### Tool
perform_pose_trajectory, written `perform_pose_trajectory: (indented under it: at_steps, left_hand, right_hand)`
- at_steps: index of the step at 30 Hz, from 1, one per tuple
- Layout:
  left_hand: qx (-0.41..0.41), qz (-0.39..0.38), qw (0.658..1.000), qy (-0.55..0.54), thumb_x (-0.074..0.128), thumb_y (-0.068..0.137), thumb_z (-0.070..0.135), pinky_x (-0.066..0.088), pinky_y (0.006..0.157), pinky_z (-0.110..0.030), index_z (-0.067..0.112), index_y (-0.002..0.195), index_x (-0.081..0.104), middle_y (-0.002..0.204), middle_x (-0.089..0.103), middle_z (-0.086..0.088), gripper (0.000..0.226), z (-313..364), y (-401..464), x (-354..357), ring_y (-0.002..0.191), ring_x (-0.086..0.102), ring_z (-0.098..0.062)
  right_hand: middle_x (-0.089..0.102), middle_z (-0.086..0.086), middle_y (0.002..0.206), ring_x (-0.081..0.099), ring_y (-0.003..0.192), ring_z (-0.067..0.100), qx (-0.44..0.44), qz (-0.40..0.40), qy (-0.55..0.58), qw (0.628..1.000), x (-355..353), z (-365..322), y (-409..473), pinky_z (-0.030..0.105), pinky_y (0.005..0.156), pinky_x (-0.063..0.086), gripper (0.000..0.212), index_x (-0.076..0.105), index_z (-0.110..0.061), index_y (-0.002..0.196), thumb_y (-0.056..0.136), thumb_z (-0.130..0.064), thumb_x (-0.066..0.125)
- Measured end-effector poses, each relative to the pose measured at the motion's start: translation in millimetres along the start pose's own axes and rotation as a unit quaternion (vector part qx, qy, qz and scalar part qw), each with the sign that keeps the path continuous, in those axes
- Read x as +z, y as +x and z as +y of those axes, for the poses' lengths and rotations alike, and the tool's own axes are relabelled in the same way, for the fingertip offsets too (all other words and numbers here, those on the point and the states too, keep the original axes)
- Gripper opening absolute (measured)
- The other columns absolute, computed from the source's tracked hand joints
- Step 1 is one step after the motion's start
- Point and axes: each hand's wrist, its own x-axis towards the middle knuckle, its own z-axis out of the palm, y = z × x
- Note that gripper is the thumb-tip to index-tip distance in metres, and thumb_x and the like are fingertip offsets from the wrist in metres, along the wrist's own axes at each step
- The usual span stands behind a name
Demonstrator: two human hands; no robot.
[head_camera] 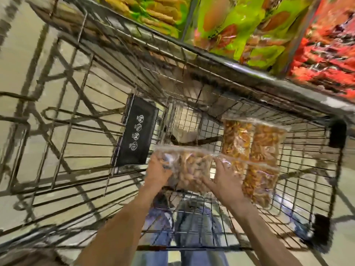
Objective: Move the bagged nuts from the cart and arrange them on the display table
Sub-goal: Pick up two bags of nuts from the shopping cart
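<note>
Wire cart (192,60) fills frame | left hand (159,174), right hand (223,181) both clasp nut bag (189,169) | remaining bags (255,150) centre-right still unmoved

Both hands are down in the wire cart (192,116): left hand (158,172) and right hand (224,181) grip a clear bag of nuts (189,167) by its sides. More bagged nuts (253,150) lie just beside it on the right, with green and red snack packets (249,29) above the cart rim.
</note>
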Motion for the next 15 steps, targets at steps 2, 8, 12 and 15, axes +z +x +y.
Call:
perform_pose_trajectory:
  at_steps: [2, 8, 12, 15]
  left_hand:
    - [-0.010, 0.012, 1.000, -0.006, 0.097, 0.072, 0.025, 0.047, 0.080, -0.024, 0.009, 0.124, 0.052, 0.105, 0.062, 0.005, 0.071, -3, 5, 4, 0.099, 0.065, -0.015]
    - [0.011, -0.010, 0.999, -0.041, 0.098, 0.071, 0.026, 0.048, 0.081, -0.028, 0.019, 0.133, 0.062, 0.101, 0.068, 0.002, 0.071, 6, -5, -10, 0.096, 0.064, -0.018]
    - [0.015, -0.041, 0.998, -0.044, 0.097, 0.072, 0.027, 0.045, 0.084, -0.026, 0.017, 0.135, 0.058, 0.112, 0.066, 0.003, 0.075, 9, -17, -18, 0.103, 0.064, -0.016]
    - [-0.016, -0.059, 0.994, -0.086, 0.094, 0.078, 0.024, 0.058, 0.069, -0.026, 0.024, 0.138, 0.050, 0.127, 0.066, 0.006, 0.075, 9, -31, -21, 0.084, 0.072, -0.002]
  right_hand:
    - [0.037, 0.006, 0.168, 0.041, 0.151, 0.030, 0.009, -0.008, 0.010, 1.000, 5, 4, 6, 0.053, 0.118, 0.038, 0.106, 0.026, -0.019, 0.163, 0.082, -0.086, 0.034]
    - [0.040, 0.012, 0.165, 0.044, 0.149, 0.032, 0.032, -0.036, 0.097, 0.994, 14, 12, 17, 0.047, 0.117, 0.040, 0.095, 0.021, -0.017, 0.164, 0.094, -0.065, 0.064]
    - [0.028, 0.012, 0.172, 0.037, 0.154, 0.033, 0.051, -0.049, 0.133, 0.989, 18, 12, 22, 0.051, 0.121, 0.037, 0.108, 0.013, -0.017, 0.167, 0.090, -0.073, 0.063]
    - [0.030, 0.015, 0.169, 0.045, 0.148, 0.036, 0.094, -0.059, 0.189, 0.976, 21, 1, 28, 0.055, 0.118, 0.041, 0.122, 0.015, -0.016, 0.166, 0.078, -0.081, 0.069]
